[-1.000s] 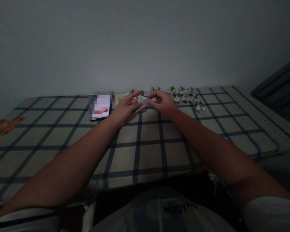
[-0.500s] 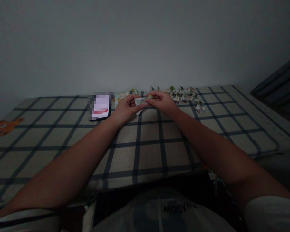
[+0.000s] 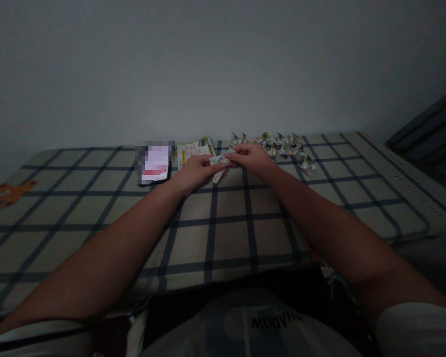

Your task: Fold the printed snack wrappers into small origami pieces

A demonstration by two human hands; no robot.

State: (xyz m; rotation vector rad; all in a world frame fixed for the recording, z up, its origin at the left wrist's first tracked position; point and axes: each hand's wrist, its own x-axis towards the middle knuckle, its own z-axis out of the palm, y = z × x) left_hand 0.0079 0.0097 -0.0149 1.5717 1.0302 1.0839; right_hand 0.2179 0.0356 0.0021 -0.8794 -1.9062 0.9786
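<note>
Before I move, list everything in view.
checked cloth: one, pale with dark stripes, middle
wall: one, grey, behind
slatted object: one, dark, far right
flat shape: one, orange, far left
held paper: one, white, printed, centre
printed papers: count unclear, white and yellow, left of centre
smartphone: one, dark, screen lit, left
folded paper pieces: many, white and green, right of centre
shirt: one, grey, bottom
forearms: two, bare, lower sides
left hand: one, bare, on held paper
right hand: one, bare, on held paper

Dim, flat light covers everything, the phone screen (image 3: pixel 156 157) glowing brightest beside blocky pixelation.
</note>
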